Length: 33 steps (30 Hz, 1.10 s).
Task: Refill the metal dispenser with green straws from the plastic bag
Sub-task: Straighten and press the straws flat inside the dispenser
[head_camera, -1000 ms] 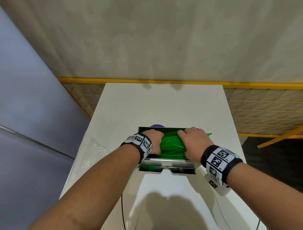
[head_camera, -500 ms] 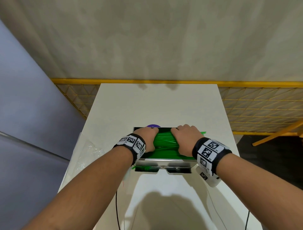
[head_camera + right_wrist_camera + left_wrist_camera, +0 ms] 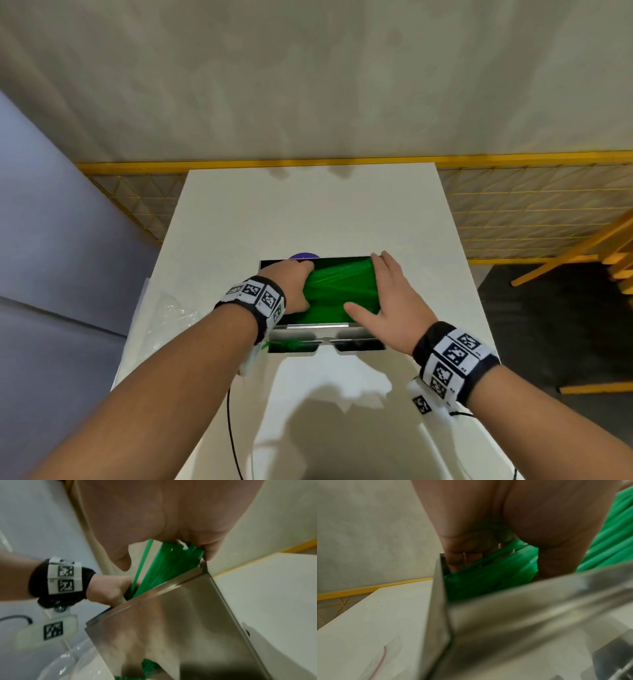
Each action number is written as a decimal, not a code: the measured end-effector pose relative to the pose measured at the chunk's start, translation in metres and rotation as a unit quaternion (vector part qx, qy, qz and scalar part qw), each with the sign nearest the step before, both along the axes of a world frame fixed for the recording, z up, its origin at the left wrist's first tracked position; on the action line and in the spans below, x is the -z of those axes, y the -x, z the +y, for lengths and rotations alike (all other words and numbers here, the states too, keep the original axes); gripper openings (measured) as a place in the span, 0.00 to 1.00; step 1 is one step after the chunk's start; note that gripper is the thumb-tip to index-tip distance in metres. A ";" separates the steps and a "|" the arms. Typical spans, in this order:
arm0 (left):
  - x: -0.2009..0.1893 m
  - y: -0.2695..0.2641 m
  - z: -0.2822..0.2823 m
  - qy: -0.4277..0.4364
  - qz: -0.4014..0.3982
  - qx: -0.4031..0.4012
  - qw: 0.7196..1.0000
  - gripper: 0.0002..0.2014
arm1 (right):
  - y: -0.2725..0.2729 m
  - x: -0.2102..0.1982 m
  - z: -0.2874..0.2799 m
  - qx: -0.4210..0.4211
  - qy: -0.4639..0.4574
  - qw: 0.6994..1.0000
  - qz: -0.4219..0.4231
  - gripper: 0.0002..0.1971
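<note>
White tabletop runs away from the person toward a pale wall, with yellow wire-mesh fencing on both sides. One metal dispenser stands on it, an open-topped stainless box with two slots along its near base; a few green straws show in the left slot, while what the right slot holds cannot be made out. The box is packed with green straws, far too many to count, lying lengthwise from side to side.

The left hand is sunk into the left end of the box, fingers curled down among the straw ends. The right hand lies over the right end, fingers straight and thumb spread, flat against the straw tips; the right wrist view shows the fingertips meeting the straws at the box's corner.

One clear plastic bag lies crumpled on the table just left of the dispenser. A purple round object peeks out behind the box. Each wrist wears one black band carrying black-and-white square marker tags; no readable writing shows on them.
</note>
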State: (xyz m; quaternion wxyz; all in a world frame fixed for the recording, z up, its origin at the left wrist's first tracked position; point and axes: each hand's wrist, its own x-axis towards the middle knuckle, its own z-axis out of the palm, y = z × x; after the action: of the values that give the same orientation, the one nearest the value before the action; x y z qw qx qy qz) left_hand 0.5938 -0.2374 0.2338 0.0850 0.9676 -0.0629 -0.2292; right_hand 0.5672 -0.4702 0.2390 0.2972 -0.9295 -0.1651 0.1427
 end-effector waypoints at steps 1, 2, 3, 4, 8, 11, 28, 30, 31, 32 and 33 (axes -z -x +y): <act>0.000 0.000 -0.001 0.001 0.003 0.000 1.000 0.18 | -0.001 0.003 0.000 0.006 -0.006 1.000 -0.003 0.51; 0.001 0.000 -0.001 0.005 0.005 -0.001 1.000 0.18 | -0.001 0.005 -0.002 0.005 -0.003 1.000 -0.010 0.51; 0.002 0.000 -0.003 0.012 0.006 -0.002 1.000 0.19 | -0.001 0.006 -0.003 -0.002 0.007 1.000 -0.019 0.50; 0.003 0.000 -0.004 0.018 0.007 -0.003 1.000 0.22 | 0.000 0.006 -0.006 -0.011 0.013 0.999 -0.026 0.50; 0.006 -0.001 -0.009 0.012 0.025 0.002 1.000 0.38 | 0.004 0.005 -0.016 0.003 -0.042 0.999 -0.026 0.44; 0.005 -0.002 -0.013 -0.024 0.046 0.020 0.998 0.35 | 0.004 0.001 -0.025 0.019 -0.036 0.999 -0.033 0.41; 0.006 -0.012 -0.017 -0.025 0.118 0.029 0.992 0.19 | 0.007 -0.013 -0.015 0.049 -0.105 0.993 -0.004 0.40; 0.007 -0.013 -0.016 -0.030 0.123 0.032 0.991 0.19 | 0.006 -0.008 -0.019 0.114 -0.145 0.983 -0.016 0.34; 0.007 -0.013 -0.016 -0.035 0.123 0.036 0.991 0.18 | 0.004 -0.006 -0.023 0.143 -0.146 0.978 -0.034 0.30; 0.006 -0.013 -0.015 -0.038 0.121 0.038 0.991 0.17 | 0.002 -0.003 -0.027 0.159 -0.132 0.977 -0.051 0.24; 0.004 -0.014 -0.015 -0.039 0.122 0.038 0.991 0.17 | -0.001 0.000 -0.031 0.161 -0.111 0.979 -0.061 0.19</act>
State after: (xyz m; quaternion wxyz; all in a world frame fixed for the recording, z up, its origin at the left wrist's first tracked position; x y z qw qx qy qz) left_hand 0.6074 -0.2524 0.2295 0.0455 0.9320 -0.0795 -0.3506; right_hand 0.5684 -0.5010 0.2390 0.4073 -0.9120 -0.0454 0.0169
